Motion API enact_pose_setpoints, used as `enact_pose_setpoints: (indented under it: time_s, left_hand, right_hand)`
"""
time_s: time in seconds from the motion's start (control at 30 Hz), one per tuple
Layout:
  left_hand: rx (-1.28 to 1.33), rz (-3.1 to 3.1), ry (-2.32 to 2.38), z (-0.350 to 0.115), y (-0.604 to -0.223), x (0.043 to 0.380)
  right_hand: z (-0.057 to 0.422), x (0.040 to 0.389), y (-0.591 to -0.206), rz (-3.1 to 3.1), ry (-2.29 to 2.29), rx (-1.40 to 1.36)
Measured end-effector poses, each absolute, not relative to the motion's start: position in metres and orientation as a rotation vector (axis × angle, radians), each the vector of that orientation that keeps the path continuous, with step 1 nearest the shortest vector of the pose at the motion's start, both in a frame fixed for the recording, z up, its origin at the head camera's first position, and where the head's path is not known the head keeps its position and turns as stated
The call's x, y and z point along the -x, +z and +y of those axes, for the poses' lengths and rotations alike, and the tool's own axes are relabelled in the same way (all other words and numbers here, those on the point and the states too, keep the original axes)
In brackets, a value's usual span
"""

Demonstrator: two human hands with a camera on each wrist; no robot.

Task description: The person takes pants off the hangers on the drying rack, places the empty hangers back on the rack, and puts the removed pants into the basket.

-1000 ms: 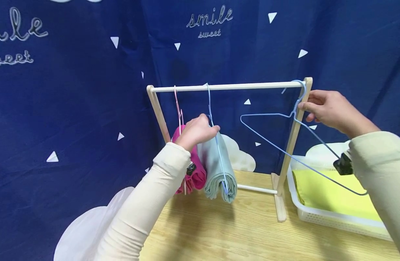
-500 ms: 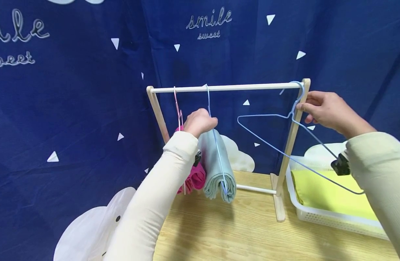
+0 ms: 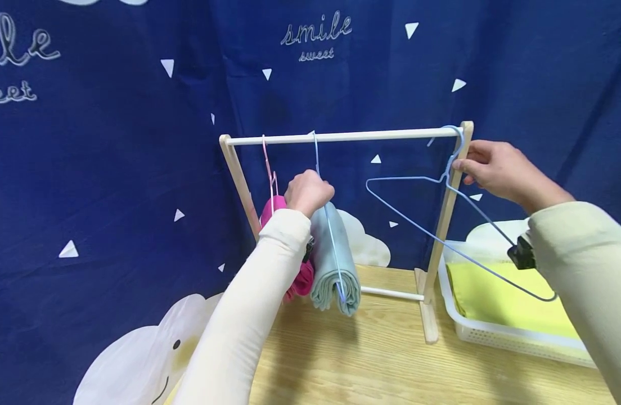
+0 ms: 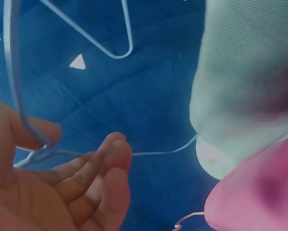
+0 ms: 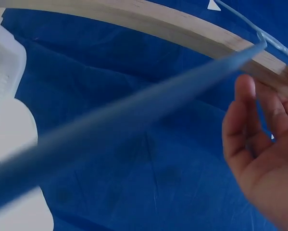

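Note:
A small clothes rack (image 3: 391,135) holds several hangers. In the head view, my left hand (image 3: 307,191) grips the upper part of the light blue hanger (image 3: 333,242) that bears a folded pale teal cloth (image 3: 345,247). The left wrist view shows that hanger's wire running between the thumb and curled fingers (image 4: 117,156). At the rack's right end, my right hand (image 3: 498,169) holds the wooden post (image 3: 444,219), its thumb right at the neck of a bare blue hanger (image 3: 409,178). Fingers (image 5: 235,127) curl along the post in the right wrist view.
A bright pink cloth (image 3: 304,278) hangs from a pink hanger (image 3: 268,163) on the left, partly hidden by my left arm. A white basket (image 3: 472,326) with a folded yellow cloth (image 3: 503,292) stands right of the rack on the wooden table (image 3: 381,360). Behind is a blue curtain (image 3: 113,169).
My left hand has closed its fingers higher on the teal cloth's hanger, and its forearm has swung rightward over the pink cloth. The right hand keeps its place at the post.

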State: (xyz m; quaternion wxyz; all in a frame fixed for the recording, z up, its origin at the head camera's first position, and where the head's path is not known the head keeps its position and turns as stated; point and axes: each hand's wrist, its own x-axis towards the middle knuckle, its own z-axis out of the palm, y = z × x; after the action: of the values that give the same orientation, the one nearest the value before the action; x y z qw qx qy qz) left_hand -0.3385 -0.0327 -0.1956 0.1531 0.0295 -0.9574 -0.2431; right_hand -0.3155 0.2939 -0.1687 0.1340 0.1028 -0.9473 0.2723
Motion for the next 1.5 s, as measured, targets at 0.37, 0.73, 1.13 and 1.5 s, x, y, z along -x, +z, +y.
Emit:
enact_pose_setpoints:
  time_s: [0.37, 0.73, 1.13, 1.5]
  left_hand:
    - [-0.056, -2.709, -0.583, -0.038, -0.204, 0.335]
    - [-0.045, -2.692, -0.614, -0.044, -0.205, 0.328]
    - [-0.065, -2.740, -0.622, -0.041, -0.203, 0.329]
    - [-0.084, -2.729, -0.581, -0.038, -0.199, 0.327]
  right_hand:
    - [0.286, 0.314, -0.175, -2.733, 0.811, -0.316]
    - [0.280, 0.319, -0.176, -2.717, 0.837, -0.345]
    - [0.287, 0.324, -0.181, -2.723, 0.941, -0.377]
    - [0.283, 0.322, -0.181, -2.722, 0.948, -0.372]
